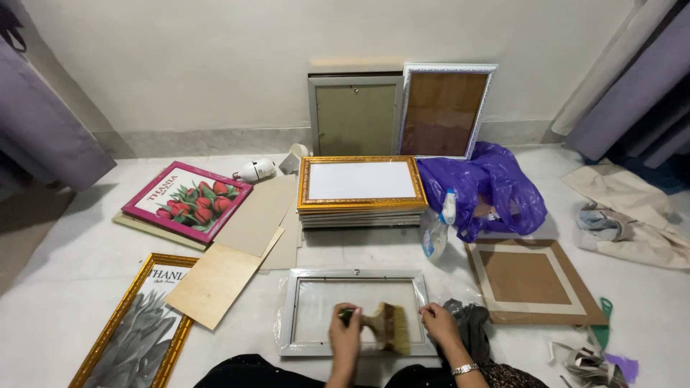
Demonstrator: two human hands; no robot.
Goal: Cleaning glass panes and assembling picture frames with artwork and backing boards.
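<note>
My left hand [346, 333] grips the handle of a wide paintbrush [387, 327] whose pale bristles rest on the lower right part of a silver picture frame [355, 276] lying flat on the floor in front of me. My right hand [438, 322] presses on the frame's right edge, fingers on the rim. A watch band shows on my right wrist. The frame lies on a clear plastic sheet.
A stack of frames topped by a gold one [361, 183] lies behind, with a spray bottle [436, 228], a purple plastic bag [483, 183], brown backing boards [533, 280], a pink tulip picture [187, 200], a gold-framed picture [136, 327], and two frames against the wall [402, 111]. Dark cloth [471, 323] beside my right hand.
</note>
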